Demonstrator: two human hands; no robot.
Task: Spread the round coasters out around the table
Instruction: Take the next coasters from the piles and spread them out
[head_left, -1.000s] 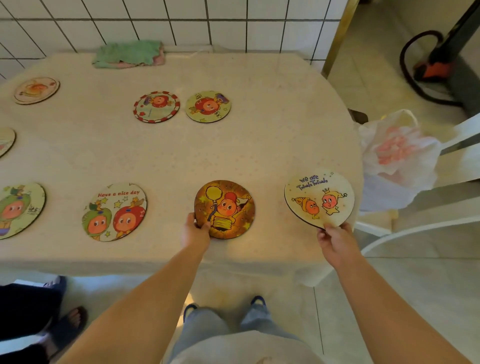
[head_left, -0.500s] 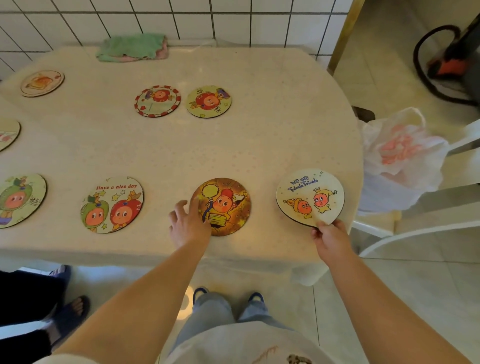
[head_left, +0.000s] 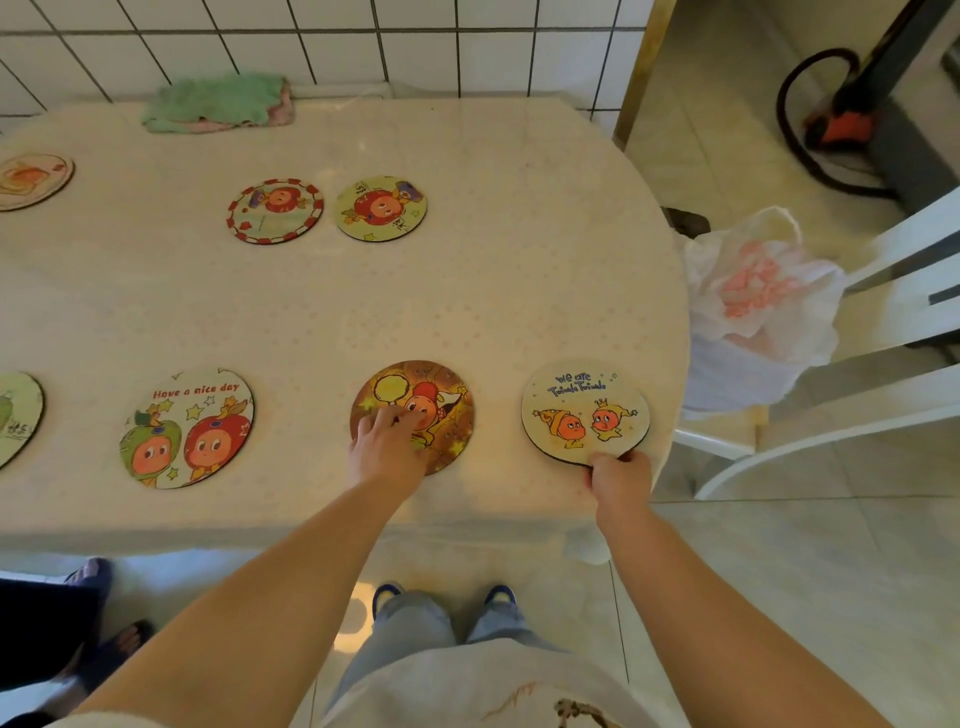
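Left hand (head_left: 387, 447) lies flat, fingers spread, on the brown coaster (head_left: 415, 415) (near table (head_left: 519, 270) edge); right hand (head_left: 618, 475) pinches the cream coaster (head_left: 586, 410) rim.

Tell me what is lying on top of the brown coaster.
The left hand lies on the brown coaster, fingers spread flat. It covers the coaster's lower-left artwork; nothing else rests on it.
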